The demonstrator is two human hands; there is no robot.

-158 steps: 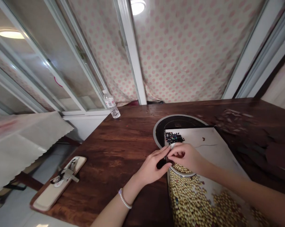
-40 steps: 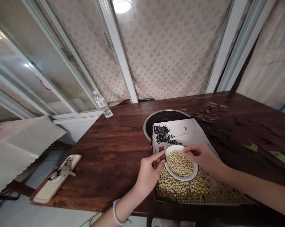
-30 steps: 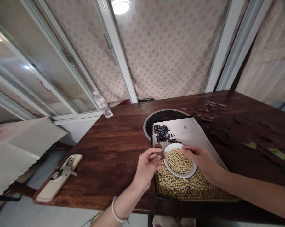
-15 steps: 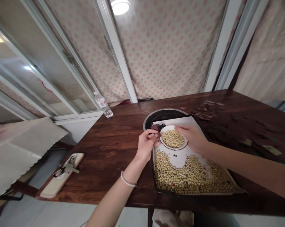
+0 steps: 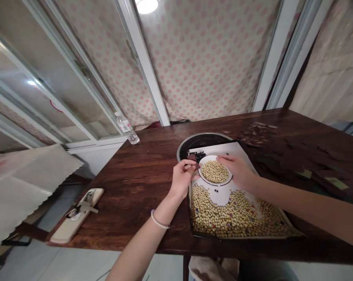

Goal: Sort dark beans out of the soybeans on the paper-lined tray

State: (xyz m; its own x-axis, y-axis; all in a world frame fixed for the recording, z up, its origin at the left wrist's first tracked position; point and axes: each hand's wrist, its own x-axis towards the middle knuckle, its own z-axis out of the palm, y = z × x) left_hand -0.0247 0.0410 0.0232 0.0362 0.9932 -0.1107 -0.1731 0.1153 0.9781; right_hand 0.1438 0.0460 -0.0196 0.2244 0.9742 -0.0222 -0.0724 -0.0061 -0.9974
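Note:
My left hand [image 5: 182,178] pinches a small dark brown square piece [image 5: 192,158] between thumb and fingers, just beside the rim of a round white plate [image 5: 215,184]. The plate holds a heap of pale soybeans [image 5: 215,171], and my right hand [image 5: 236,171] grips its right rim. It rests near the far end of a paper-lined baking tray [image 5: 223,197]. Loose soybeans [image 5: 235,216] mixed with some coloured bits fill the near part of the tray. A small pile of black beans [image 5: 199,156] is partly hidden behind the plate and my left hand.
The tray lies on a dark wooden table [image 5: 135,187] and overlaps a round black hob [image 5: 204,139]. Dark scraps [image 5: 259,132] lie scattered to the right. A plastic water bottle [image 5: 126,130] stands at the far edge, and a cream board with a metal tool [image 5: 77,214] lies at the left edge.
The plate and both hands have moved from the near soybeans up the tray towards the far end, baring white paper behind them. The plate now covers most of the black beans.

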